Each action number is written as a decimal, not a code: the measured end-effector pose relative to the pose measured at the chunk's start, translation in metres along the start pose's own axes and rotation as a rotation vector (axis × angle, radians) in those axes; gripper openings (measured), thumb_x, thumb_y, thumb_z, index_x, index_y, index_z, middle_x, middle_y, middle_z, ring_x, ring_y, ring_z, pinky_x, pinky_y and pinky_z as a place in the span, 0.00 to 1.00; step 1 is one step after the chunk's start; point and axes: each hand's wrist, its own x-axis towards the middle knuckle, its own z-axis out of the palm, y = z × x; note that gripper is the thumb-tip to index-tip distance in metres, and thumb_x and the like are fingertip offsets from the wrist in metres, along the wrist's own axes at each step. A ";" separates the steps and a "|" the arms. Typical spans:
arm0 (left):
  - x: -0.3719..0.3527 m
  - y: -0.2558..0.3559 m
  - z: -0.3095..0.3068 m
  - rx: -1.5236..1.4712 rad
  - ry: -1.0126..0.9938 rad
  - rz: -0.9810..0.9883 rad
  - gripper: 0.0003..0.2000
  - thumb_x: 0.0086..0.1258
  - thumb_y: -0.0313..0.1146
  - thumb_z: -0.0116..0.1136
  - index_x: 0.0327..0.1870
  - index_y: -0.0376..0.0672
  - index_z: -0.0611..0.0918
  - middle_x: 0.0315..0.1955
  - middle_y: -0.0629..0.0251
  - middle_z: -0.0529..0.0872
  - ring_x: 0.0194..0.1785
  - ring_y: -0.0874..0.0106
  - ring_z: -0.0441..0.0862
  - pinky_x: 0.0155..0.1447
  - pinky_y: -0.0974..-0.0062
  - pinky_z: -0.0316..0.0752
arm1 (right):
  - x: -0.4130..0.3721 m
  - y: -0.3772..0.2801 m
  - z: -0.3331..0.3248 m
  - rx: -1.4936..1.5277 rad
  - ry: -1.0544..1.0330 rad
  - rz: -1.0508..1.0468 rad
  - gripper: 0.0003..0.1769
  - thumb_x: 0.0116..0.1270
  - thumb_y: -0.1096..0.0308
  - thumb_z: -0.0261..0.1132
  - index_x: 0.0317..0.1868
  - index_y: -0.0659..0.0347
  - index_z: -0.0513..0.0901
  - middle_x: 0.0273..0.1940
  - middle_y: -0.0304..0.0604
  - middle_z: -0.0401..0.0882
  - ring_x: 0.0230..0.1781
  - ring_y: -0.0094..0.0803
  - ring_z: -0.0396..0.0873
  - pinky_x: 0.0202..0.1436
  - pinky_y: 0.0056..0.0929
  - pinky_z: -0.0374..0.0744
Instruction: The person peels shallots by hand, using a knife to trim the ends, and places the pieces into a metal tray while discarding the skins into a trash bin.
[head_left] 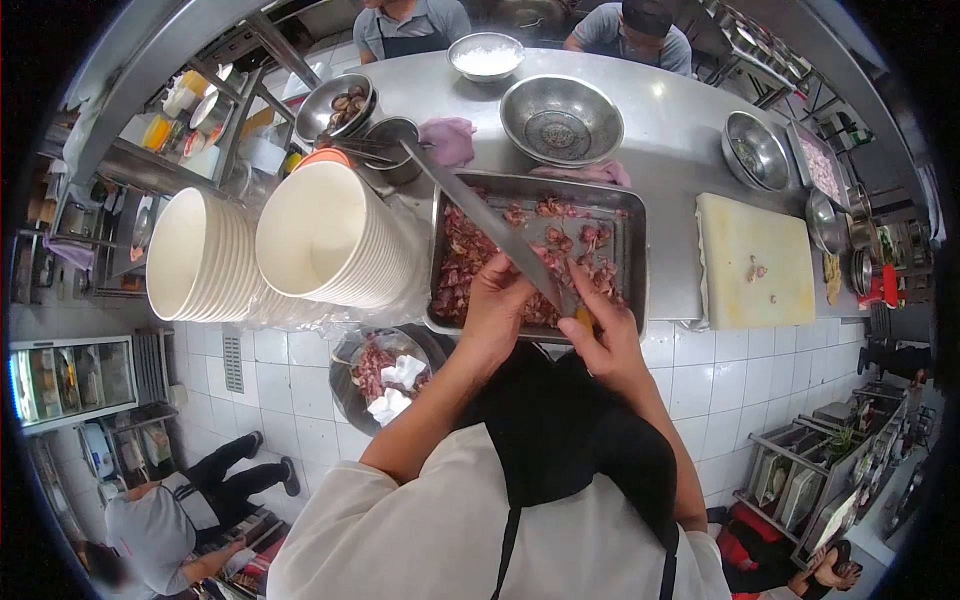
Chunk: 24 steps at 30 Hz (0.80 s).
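Note:
Both of my hands are over the front part of a metal tray [640, 240] that holds many pieces of raw meat [465, 255]. My right hand [607, 335] is closed round the yellow handle [585, 318] of a long knife [480, 212]. The blade slants up and to the left across the tray, its tip beyond the far left corner. My left hand [497, 305] is beside the blade near the handle, its fingers curled; whatever they grip is too small to make out.
Stacked white tubs [325, 235] stand left of the tray. A cutting board [755, 260] lies to the right, and a metal bowl [562, 120] sits behind. Below the table edge is a lined bin [350, 395]. Two people [415, 25] are across the table.

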 end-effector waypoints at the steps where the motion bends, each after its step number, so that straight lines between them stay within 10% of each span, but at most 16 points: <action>1: 0.001 -0.001 -0.001 -0.011 0.000 -0.005 0.10 0.71 0.22 0.59 0.52 0.42 0.82 0.46 0.69 0.86 0.45 0.77 0.85 0.44 0.77 0.81 | 0.001 -0.001 0.000 -0.018 -0.003 -0.009 0.36 0.69 0.59 0.66 0.73 0.62 0.67 0.63 0.62 0.75 0.66 0.53 0.75 0.66 0.37 0.71; 8: 0.005 -0.006 -0.004 -0.028 -0.038 0.022 0.10 0.71 0.22 0.59 0.51 0.41 0.82 0.45 0.68 0.87 0.46 0.76 0.85 0.49 0.75 0.81 | 0.002 0.009 0.003 -0.025 0.022 -0.005 0.34 0.69 0.60 0.66 0.73 0.62 0.68 0.59 0.62 0.79 0.62 0.51 0.79 0.63 0.36 0.74; 12: 0.007 -0.004 -0.003 0.004 -0.032 0.009 0.11 0.71 0.20 0.59 0.52 0.40 0.82 0.45 0.65 0.86 0.48 0.74 0.84 0.55 0.74 0.80 | 0.001 0.017 0.001 0.166 0.016 0.181 0.32 0.73 0.62 0.62 0.74 0.62 0.67 0.38 0.50 0.83 0.38 0.34 0.82 0.43 0.29 0.78; 17: 0.007 0.003 0.007 0.086 0.005 0.044 0.11 0.69 0.18 0.60 0.51 0.38 0.82 0.44 0.65 0.86 0.47 0.76 0.83 0.55 0.75 0.79 | -0.001 0.008 0.001 0.533 -0.014 0.277 0.31 0.77 0.62 0.57 0.77 0.59 0.63 0.20 0.31 0.66 0.19 0.17 0.63 0.24 0.20 0.64; 24: 0.008 -0.004 0.004 0.178 -0.013 0.106 0.13 0.66 0.17 0.64 0.50 0.38 0.83 0.41 0.68 0.87 0.44 0.81 0.82 0.51 0.82 0.76 | -0.003 0.000 0.000 0.548 -0.077 0.299 0.31 0.77 0.62 0.57 0.77 0.58 0.62 0.21 0.32 0.68 0.20 0.18 0.66 0.25 0.21 0.67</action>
